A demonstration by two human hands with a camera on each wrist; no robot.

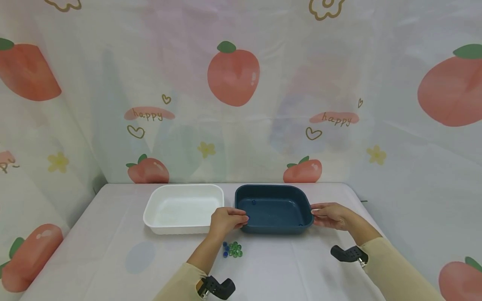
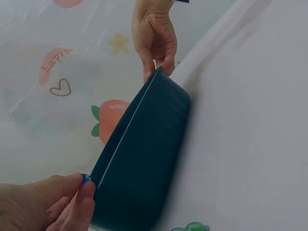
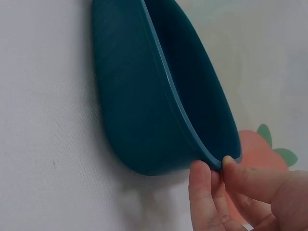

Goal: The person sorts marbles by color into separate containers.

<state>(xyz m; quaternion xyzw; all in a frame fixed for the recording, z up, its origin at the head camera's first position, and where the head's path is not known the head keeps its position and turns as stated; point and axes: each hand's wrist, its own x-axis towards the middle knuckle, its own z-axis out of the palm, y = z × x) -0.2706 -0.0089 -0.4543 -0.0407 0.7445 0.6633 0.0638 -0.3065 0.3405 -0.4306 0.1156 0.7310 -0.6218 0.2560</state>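
Between thumb and fingers of my left hand [image 1: 225, 220] is a small blue marble [image 2: 86, 178], held at the near left rim of a dark blue plastic basin [image 1: 275, 229]. My right hand [image 1: 334, 216] grips that basin's rim at its right end, thumb on one side and fingers on the other, as the right wrist view shows. Inside the basin lies a dark marble [image 1: 254, 202], with another small one by the near right wall. In front of it, several green marbles [image 1: 235, 250] and a few blue marbles [image 1: 225, 249] sit close together on the table.
A white basin [image 1: 177, 230] stands left of the dark blue one, its near right corner partly behind my left hand. Both rest on a table with a white cloth [image 1: 94, 251]. Behind the table hangs a fruit-printed curtain [image 1: 263, 138]. Each sleeve has a black strap device [image 1: 216, 287].
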